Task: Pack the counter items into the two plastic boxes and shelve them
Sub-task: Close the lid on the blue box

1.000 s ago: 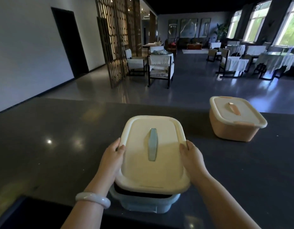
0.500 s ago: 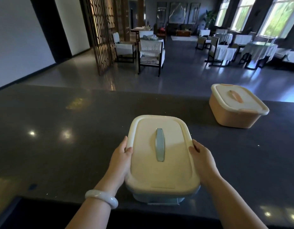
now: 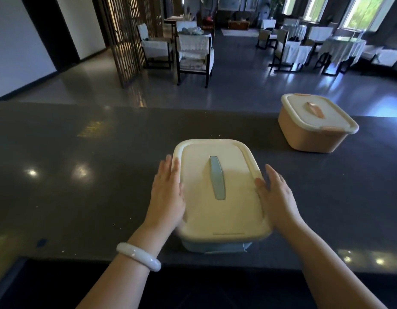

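Flanking the blue box (image 3: 217,247) near the counter (image 3: 81,197) front edge, my left hand (image 3: 167,197) and right hand (image 3: 276,197) lie flat and unclasped against its cream lid (image 3: 219,190), so I worry a careless lift could pull an unlatched lid free.

Blue box (image 3: 217,247) with cream lid (image 3: 219,190), lower centre of frame, sits on dark counter (image 3: 81,197). Blue handle (image 3: 217,177) runs along lid middle. Left hand (image 3: 167,195) flat against lid's left edge, fingers straight, slightly blurred. Right hand (image 3: 276,197) spread at lid's right edge, thumb touching rim. White bangle (image 3: 138,256) on left wrist. Orange box (image 3: 313,124), lid on, upper right on counter, well apart. Chairs and covered tables across top of frame.
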Tool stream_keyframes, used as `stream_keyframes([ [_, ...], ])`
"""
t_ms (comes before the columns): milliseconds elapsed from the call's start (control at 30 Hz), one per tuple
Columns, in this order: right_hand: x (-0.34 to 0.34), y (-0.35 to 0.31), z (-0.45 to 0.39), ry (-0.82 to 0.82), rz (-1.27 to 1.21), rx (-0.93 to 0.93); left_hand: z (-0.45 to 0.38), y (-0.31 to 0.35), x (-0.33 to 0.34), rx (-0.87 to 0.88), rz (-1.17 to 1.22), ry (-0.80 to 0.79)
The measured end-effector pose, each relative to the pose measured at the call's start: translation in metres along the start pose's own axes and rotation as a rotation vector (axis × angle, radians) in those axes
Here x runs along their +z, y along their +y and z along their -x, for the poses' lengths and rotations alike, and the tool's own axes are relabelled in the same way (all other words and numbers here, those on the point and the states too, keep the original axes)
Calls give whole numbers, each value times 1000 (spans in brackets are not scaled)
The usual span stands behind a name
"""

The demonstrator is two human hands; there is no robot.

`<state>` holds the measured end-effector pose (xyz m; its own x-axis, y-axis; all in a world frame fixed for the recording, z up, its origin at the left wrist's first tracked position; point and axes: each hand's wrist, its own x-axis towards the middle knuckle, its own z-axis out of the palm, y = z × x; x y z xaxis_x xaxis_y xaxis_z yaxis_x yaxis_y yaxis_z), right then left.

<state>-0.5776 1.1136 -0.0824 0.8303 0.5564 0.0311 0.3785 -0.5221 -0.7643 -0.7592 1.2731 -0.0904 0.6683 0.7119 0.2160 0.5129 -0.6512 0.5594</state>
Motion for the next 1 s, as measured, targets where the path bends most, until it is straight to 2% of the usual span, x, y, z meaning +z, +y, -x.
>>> stream_keyframes([
  [67,-6,-4,21,-22,93,-246,2,5,-2,194,-74,-42],
  [100,-8,-5,33,-114,117,-359,4,6,0,248,-114,-91],
  [200,-10,3,57,-445,314,-576,12,3,10,260,-270,-206],
  [300,-12,8,58,-518,573,-693,12,-1,14,257,-314,-202],
  [433,-9,12,58,-500,631,-733,11,-2,15,265,-317,-209],
  [700,0,18,64,-315,594,-778,11,-5,16,277,-302,-205],
  [1000,-3,14,67,-298,489,-756,12,-5,17,282,-288,-213],
])
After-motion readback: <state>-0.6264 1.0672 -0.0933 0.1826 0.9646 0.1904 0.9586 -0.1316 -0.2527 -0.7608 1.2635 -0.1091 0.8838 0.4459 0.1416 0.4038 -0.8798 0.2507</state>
